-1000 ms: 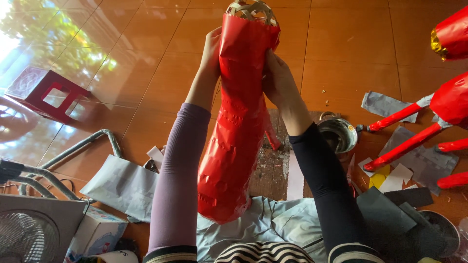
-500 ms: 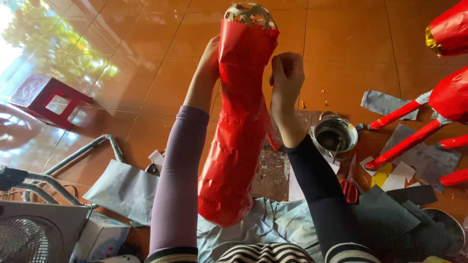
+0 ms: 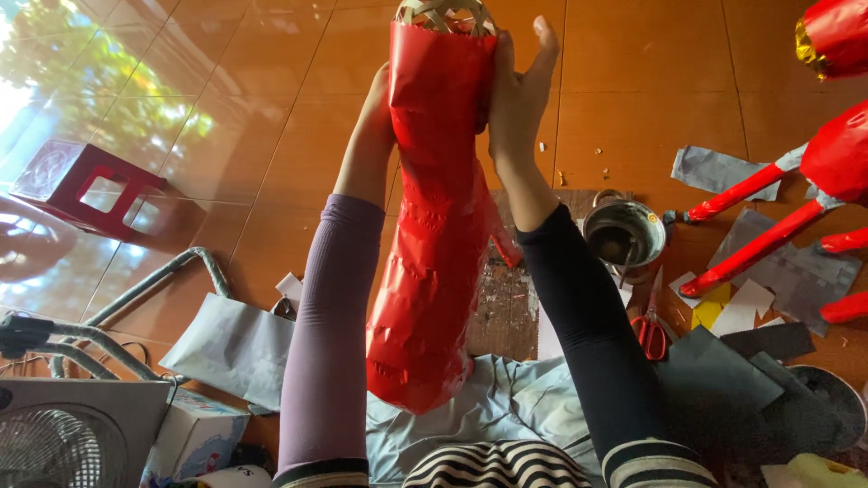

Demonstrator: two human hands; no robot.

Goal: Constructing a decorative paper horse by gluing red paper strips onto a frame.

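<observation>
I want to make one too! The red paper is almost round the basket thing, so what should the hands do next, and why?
Probably press the right hand flat onto the red paper wrapping near the woven bamboo frame. Its fingers are lifted, only the palm touches, and the left hand steadies the other side.

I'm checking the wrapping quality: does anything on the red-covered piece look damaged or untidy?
The red paper is wrinkled and creased along its lower half, and the woven frame pokes out bare at the top. The left hand and right hand press its upper sides.
</observation>
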